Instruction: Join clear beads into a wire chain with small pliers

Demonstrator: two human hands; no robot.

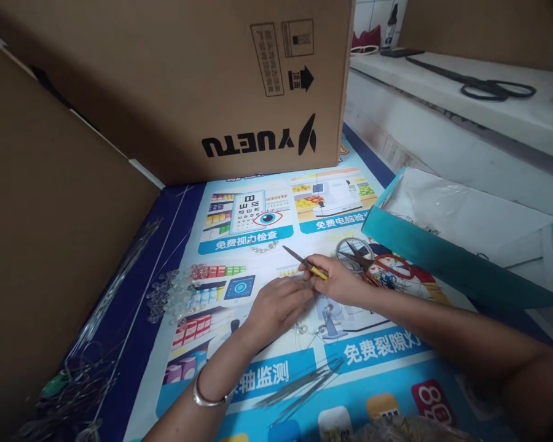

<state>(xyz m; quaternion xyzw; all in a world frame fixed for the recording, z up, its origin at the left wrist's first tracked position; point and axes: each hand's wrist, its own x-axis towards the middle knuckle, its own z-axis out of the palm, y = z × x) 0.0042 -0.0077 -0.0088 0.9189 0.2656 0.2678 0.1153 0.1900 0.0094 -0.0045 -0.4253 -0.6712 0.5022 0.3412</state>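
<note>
My right hand (338,279) is closed round small yellow-handled pliers (304,263), whose dark tip points up and left over a printed poster mat (267,362). My left hand (276,307), with a silver bangle on its wrist, lies beside it, fingers curled and pinched on something thin that I cannot make out. The two hands touch at the fingertips. Clear beads on wire (311,331) lie just below them.
A pile of clear beads (175,291) and long wires (120,276) lie left. Red-handled scissors (378,267), a wire bundle (304,383), a teal box (442,252) sit nearby. Cardboard boxes (203,80) wall the back and left. Black shears (483,83) rest on a white ledge.
</note>
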